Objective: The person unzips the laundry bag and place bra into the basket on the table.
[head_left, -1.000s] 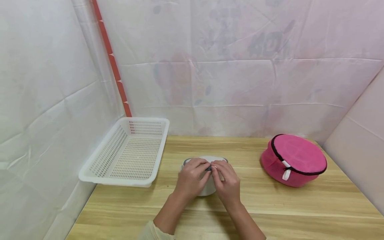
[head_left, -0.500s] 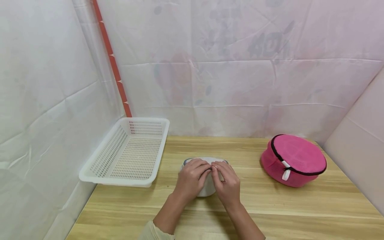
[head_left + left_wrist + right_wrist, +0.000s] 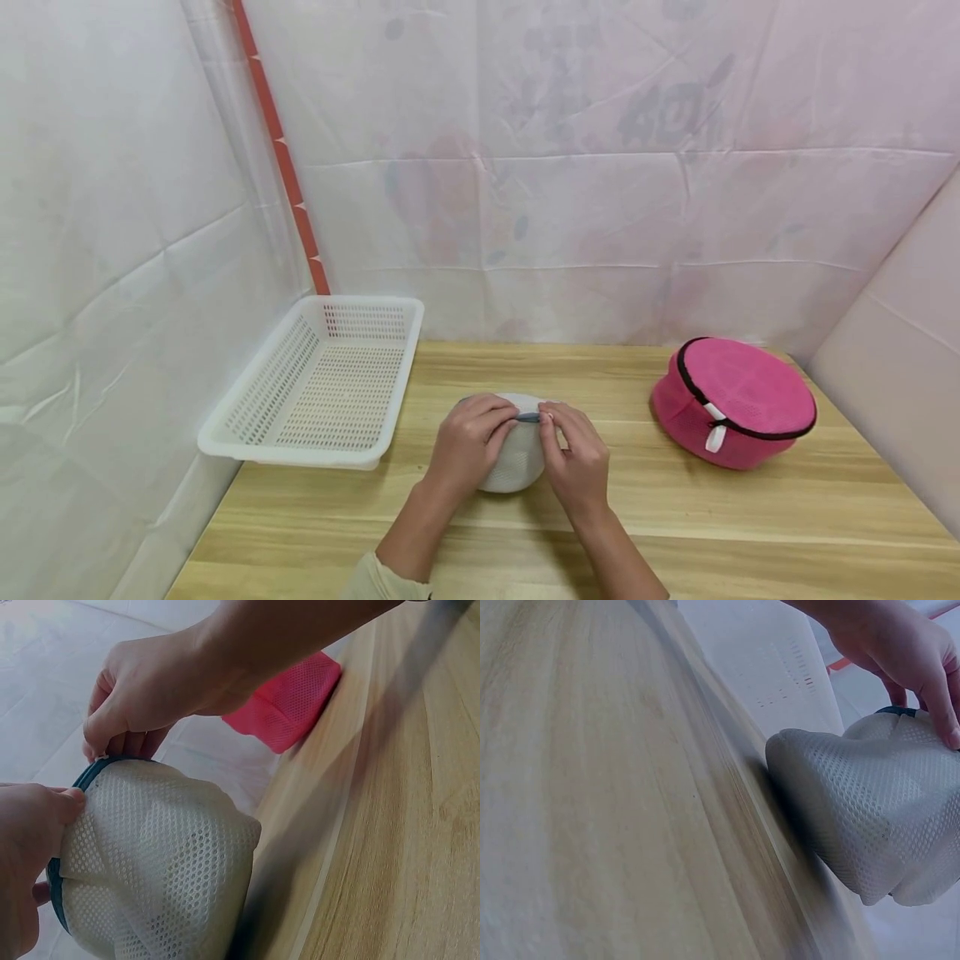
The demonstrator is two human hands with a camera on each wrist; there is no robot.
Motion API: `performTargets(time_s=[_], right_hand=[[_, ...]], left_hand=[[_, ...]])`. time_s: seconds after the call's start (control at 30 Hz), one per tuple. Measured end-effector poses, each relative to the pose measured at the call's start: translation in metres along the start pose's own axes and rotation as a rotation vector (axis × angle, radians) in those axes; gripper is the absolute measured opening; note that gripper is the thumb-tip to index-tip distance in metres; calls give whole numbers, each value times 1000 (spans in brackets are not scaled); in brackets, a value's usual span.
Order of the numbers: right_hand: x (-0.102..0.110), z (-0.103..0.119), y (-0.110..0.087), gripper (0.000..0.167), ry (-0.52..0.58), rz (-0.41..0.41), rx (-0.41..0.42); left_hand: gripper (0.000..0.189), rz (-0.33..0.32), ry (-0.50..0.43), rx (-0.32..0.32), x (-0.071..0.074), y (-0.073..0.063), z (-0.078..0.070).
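Observation:
A round white mesh laundry bag with a blue-grey zipper edge stands on the wooden table in front of me. My left hand pinches the zipper edge on its left side. To the right, my right hand holds a small pale zipper pull between thumb and fingers. A short stretch of the zipper edge shows between the two hands. In the left wrist view the mesh bag bulges softly below both hands. What is inside it cannot be made out.
A white perforated plastic basket sits at the back left, beside the sheeted wall. On the right stands a pink round mesh bag with black zipper trim and a white tab. White sheeting encloses the table at the back and sides.
The right hand has moved slightly right along the zipper edge, and the left hand slightly left. The gap between them is wider, exposing more blue-grey edge. The basket and pink bag stay put.

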State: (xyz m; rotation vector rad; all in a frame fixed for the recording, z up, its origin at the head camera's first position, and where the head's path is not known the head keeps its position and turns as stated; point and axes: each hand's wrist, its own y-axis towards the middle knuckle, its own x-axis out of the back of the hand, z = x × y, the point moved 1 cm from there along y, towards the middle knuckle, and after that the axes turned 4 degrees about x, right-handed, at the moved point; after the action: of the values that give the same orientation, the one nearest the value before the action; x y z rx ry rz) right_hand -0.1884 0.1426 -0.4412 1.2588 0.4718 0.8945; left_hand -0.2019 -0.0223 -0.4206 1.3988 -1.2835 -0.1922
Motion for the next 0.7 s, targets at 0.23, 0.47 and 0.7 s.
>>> performTargets(time_s=[0.23,0.47,0.7], right_hand=[[0,0,0,16,-10,1,9],[0,3,1,13,-40,19,53],[-1,5,2,18,-44,22,85]], left_hand=[[14,19,22,54,2,-1,6],[16,6,42,72,3,-2,10],[17,13,47,97,2,-3,13]])
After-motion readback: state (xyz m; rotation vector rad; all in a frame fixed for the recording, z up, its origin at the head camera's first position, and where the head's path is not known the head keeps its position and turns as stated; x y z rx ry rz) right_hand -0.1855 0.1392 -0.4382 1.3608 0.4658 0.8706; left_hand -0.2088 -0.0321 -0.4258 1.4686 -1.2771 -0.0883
